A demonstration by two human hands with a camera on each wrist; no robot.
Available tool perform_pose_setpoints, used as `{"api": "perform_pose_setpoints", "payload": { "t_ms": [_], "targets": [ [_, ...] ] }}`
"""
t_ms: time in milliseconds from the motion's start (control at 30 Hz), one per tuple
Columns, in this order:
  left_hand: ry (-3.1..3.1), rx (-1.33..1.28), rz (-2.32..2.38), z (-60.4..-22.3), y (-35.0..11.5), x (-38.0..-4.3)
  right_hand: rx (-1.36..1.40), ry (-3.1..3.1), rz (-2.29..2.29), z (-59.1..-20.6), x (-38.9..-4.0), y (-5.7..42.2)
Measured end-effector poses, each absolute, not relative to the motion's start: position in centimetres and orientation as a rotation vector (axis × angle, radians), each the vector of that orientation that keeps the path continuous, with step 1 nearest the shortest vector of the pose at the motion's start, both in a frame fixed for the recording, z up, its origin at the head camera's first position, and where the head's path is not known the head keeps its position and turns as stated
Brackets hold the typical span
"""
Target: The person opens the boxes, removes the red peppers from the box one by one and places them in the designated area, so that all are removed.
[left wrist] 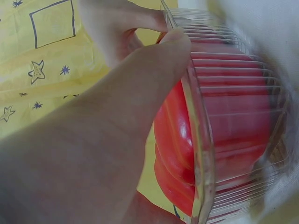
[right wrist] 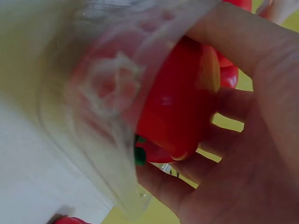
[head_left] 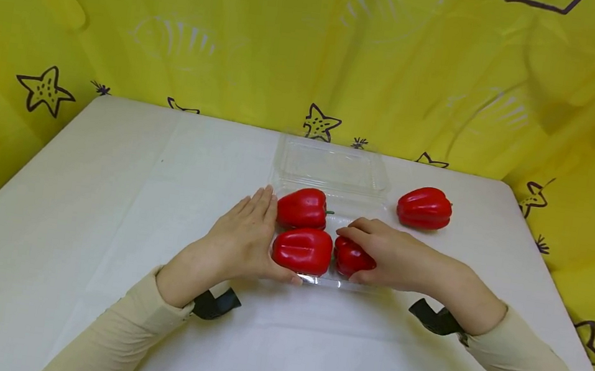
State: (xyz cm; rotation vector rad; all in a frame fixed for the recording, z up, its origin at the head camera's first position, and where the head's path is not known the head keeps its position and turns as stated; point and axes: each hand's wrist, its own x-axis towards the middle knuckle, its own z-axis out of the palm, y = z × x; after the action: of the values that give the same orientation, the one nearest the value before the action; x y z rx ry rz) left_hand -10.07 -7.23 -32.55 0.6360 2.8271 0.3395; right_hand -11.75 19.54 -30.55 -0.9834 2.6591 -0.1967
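Note:
My right hand point(head_left: 392, 255) grips a red bell pepper point(head_left: 351, 257) at the right side of a clear plastic clamshell box point(head_left: 341, 284), thumb in front and fingers behind. Two more red bell peppers lie in the box's left half, a back one point(head_left: 303, 207) with its green stem to the right and a front one point(head_left: 303, 250). Along the box's left side rests my left hand point(head_left: 246, 235), fingers straight and thumb stretched along the front rim. The left wrist view shows that thumb on the rim point(left wrist: 198, 121), with red showing through the ribbed wall.
Behind the peppers the box's lid point(head_left: 334, 166) lies folded back on the white table point(head_left: 74, 212). Another red bell pepper point(head_left: 424, 208) lies on the table to the right of the lid. A yellow patterned curtain point(head_left: 259, 49) hangs along the table's back edge.

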Motion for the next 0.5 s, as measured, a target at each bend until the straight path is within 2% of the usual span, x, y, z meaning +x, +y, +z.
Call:
{"api": "perform_pose_setpoints", "payload": {
  "t_ms": [500],
  "targets": [
    [2.814,0.617,0.368,-32.58,-7.26,-10.0,-0.99,2.681,-0.253,-30.0,-11.82,20.01]
  ]
}}
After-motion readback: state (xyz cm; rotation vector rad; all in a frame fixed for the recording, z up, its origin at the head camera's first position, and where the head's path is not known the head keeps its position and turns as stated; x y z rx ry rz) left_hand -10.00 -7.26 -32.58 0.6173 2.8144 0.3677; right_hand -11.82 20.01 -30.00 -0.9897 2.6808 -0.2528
